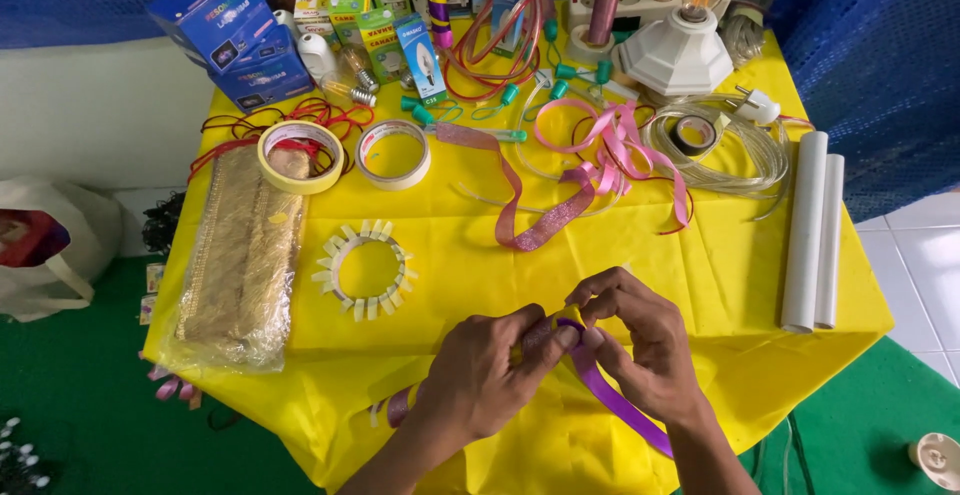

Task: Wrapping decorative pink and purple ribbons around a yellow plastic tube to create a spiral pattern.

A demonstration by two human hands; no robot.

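Note:
Both my hands meet near the front edge of the yellow tablecloth (470, 255). My left hand (480, 370) and my right hand (640, 340) pinch a purple ribbon (610, 395) between fingertips, folding it into a small loop. The ribbon's loose end trails down to the right under my right wrist. A ring of short tape strips (365, 268) lies just left of my hands. A glittery pink ribbon (545, 220) and a pile of shiny pink ribbon (615, 140) lie beyond them.
Two tape rolls (300, 155) (394, 153) sit at the back left beside a bag of gold trim (240, 260). Two white tubes (815, 230) lie at the right edge. Boxes, bulbs, cables, a coil of clear tubing (720, 155) and a white lamp base (678, 50) crowd the back.

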